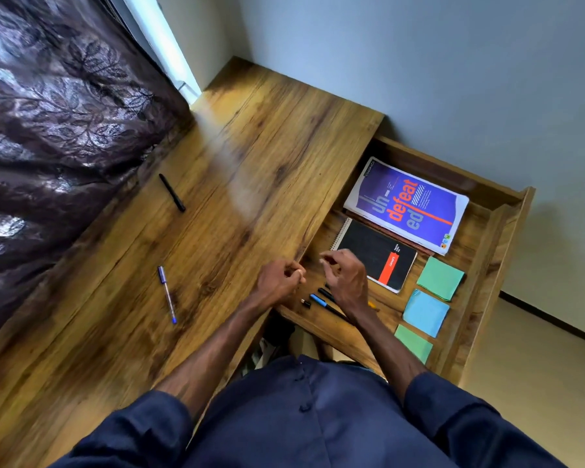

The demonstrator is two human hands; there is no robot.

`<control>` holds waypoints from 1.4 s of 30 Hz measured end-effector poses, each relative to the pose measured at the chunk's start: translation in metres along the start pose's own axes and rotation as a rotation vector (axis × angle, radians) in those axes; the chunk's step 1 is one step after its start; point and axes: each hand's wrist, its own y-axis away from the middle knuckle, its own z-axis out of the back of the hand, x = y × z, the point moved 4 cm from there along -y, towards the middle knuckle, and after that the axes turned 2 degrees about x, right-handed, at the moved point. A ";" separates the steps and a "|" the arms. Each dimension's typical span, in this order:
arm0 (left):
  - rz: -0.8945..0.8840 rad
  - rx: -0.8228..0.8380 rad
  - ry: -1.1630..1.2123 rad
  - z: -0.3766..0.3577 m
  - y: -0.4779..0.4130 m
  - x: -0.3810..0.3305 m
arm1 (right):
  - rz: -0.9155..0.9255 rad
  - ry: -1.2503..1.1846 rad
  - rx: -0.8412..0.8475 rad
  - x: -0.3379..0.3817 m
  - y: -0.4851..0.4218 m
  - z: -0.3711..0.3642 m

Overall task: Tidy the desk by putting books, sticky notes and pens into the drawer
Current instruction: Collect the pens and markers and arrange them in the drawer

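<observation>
The open wooden drawer (pixel 480 251) holds a purple book (pixel 406 206), a black spiral notebook (pixel 375 254), green (pixel 440 278), blue (pixel 426 312) and green (pixel 413 343) sticky note pads, and several pens (pixel 318 300) near its front left. On the desk top (pixel 257 157) lie a black pen (pixel 172 192) and a blue pen (pixel 167 293). My left hand (pixel 279 280) hovers at the desk's edge, fingers curled, holding nothing visible. My right hand (pixel 347 276) hangs over the pens in the drawer, fingers loosely curled and empty.
A dark patterned curtain (pixel 58 130) hangs along the desk's left side. A grey wall (pixel 419 62) stands behind the desk and drawer. Pale floor (pixel 537 349) shows at the right of the drawer. My dark blue shirt (pixel 318 417) fills the bottom.
</observation>
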 end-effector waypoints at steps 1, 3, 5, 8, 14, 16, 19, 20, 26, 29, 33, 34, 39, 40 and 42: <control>0.002 -0.030 0.014 0.008 0.002 0.004 | 0.047 -0.016 0.003 0.012 -0.003 -0.003; 0.013 -0.088 0.049 0.025 0.008 0.015 | 0.139 -0.032 0.024 0.039 -0.008 -0.011; 0.037 -0.156 0.068 0.043 0.015 0.029 | 0.218 -0.021 0.056 0.065 -0.012 -0.023; 0.110 -0.299 0.092 0.069 0.028 0.053 | 0.294 -0.006 0.139 0.098 -0.013 -0.048; 0.334 -0.502 0.028 0.115 0.058 0.116 | 0.357 0.024 0.324 0.146 -0.015 -0.111; 0.385 -0.540 -0.005 0.126 0.066 0.134 | 0.382 0.041 0.367 0.159 -0.016 -0.129; 0.440 -0.616 -0.014 0.139 0.077 0.162 | 0.401 0.076 0.431 0.176 -0.020 -0.156; 0.453 -0.642 -0.018 0.143 0.079 0.169 | 0.400 0.089 0.450 0.180 -0.022 -0.164; 0.510 -0.712 -0.054 0.156 0.081 0.206 | 0.343 0.162 0.521 0.195 -0.037 -0.202; 0.600 -0.566 -0.095 0.156 0.070 0.224 | 0.310 0.159 0.540 0.203 -0.050 -0.220; 0.618 -0.456 -0.081 0.162 0.054 0.234 | 0.231 0.129 0.484 0.219 -0.077 -0.239; 0.615 -0.467 -0.024 0.164 0.051 0.236 | 0.218 0.131 0.472 0.225 -0.085 -0.244; 0.573 -0.544 0.324 0.176 0.046 0.247 | 0.092 0.173 0.362 0.242 -0.134 -0.262; 0.561 -0.549 0.353 0.177 0.045 0.247 | 0.068 0.197 0.343 0.245 -0.145 -0.264; 0.546 -0.560 0.397 0.180 0.044 0.244 | 0.044 0.243 0.321 0.250 -0.163 -0.269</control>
